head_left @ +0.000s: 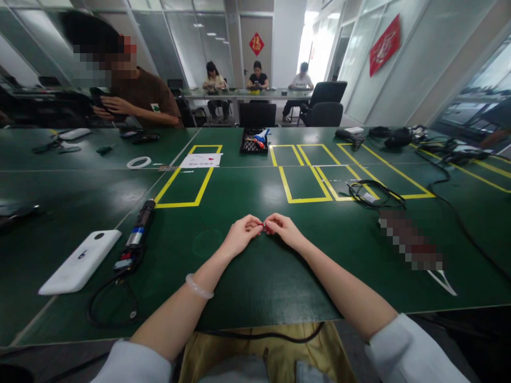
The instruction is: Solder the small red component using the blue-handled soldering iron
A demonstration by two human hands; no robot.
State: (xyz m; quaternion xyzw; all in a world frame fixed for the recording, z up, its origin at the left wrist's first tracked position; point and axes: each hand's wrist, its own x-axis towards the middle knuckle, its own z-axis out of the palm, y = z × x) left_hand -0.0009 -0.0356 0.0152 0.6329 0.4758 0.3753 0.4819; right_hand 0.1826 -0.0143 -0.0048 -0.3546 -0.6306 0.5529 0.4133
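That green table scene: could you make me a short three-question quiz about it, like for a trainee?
1. True or false: both hands pinch one small red thing together.
2. Which wrist wears the pale bangle? A left, B right.
3. Fill in: the flat white plastic device lies on the green ____.

Key: 1 true, left hand and right hand meet on it. 2 A. 3 table.

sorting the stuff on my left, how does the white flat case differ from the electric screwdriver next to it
The white case is broad, flat and plain; the electric screwdriver is slim, round and dark with a blue band. The screwdriver trails a black cable; the case shows none. Both lie on the green table, left of the left hand.
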